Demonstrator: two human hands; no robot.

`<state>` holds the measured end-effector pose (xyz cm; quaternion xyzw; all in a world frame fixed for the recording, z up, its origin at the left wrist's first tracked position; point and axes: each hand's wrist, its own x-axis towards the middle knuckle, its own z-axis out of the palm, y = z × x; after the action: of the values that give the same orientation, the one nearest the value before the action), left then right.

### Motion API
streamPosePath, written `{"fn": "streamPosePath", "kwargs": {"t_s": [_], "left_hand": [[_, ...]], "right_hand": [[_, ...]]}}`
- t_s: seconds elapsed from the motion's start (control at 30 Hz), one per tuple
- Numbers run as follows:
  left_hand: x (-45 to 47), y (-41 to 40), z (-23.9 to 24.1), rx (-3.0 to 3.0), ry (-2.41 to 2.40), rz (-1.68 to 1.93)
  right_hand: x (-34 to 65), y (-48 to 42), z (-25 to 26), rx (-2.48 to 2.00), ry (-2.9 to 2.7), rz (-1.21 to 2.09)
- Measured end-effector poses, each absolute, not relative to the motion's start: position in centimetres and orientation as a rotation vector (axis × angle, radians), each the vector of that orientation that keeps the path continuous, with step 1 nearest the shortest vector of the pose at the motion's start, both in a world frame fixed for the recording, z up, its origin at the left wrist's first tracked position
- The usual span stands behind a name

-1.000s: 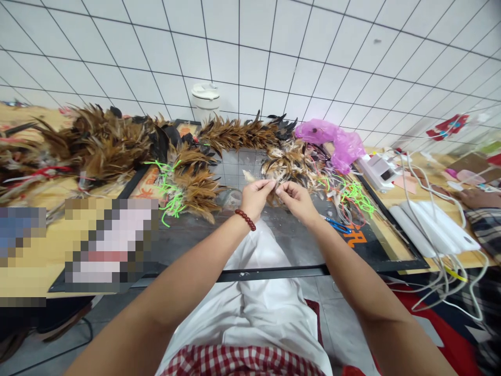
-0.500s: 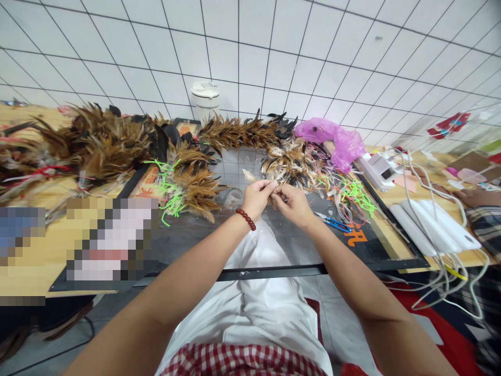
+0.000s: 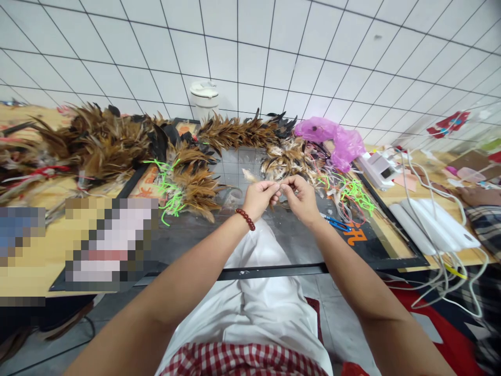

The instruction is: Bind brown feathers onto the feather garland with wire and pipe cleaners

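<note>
My left hand [image 3: 259, 198], with a dark red bead bracelet [image 3: 246, 219] at the wrist, meets my right hand [image 3: 300, 198] over the dark glass-topped panel [image 3: 242, 245]. Both hands are closed in a pinch, fingertips touching. What they hold is too small and hidden to name. A pale feather tip [image 3: 248, 175] shows just beyond my left hand; whether it is held or lying there, I cannot tell. Behind my right hand sits a pile of brown and white feathers [image 3: 287, 162]. Blue thread snips [image 3: 335, 223] lie right of my right wrist.
Brown feather bundles [image 3: 195, 185] with green ties [image 3: 169, 190] lie at left. A feather row [image 3: 238, 130] runs along the back, near a white lidded cup [image 3: 204, 99]. At right are a pink plastic bag [image 3: 332, 138], a white power strip [image 3: 434, 227] with cables, and another person's hand [image 3: 479, 196].
My right hand has turned and shifted slightly up and right, its fingertips now meeting those of my left hand. My left hand has hardly moved. The surrounding things stay put.
</note>
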<state>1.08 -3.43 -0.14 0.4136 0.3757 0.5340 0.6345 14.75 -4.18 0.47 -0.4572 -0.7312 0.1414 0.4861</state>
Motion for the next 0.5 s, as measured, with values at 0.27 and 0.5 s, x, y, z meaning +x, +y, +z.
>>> {"fn": "streamPosePath", "kwargs": {"t_s": [0.27, 0.5], "left_hand": [[0.7, -3.13, -0.13, 1.048, 0.922, 1.171], [0.65, -3.41, 0.18, 1.219, 1.006, 1.118]], "right_hand": [[15.18, -3.88, 0.35, -1.033, -1.793, 0.379], [15.32, -3.76, 0.7, -1.009, -1.853, 0.299]]}}
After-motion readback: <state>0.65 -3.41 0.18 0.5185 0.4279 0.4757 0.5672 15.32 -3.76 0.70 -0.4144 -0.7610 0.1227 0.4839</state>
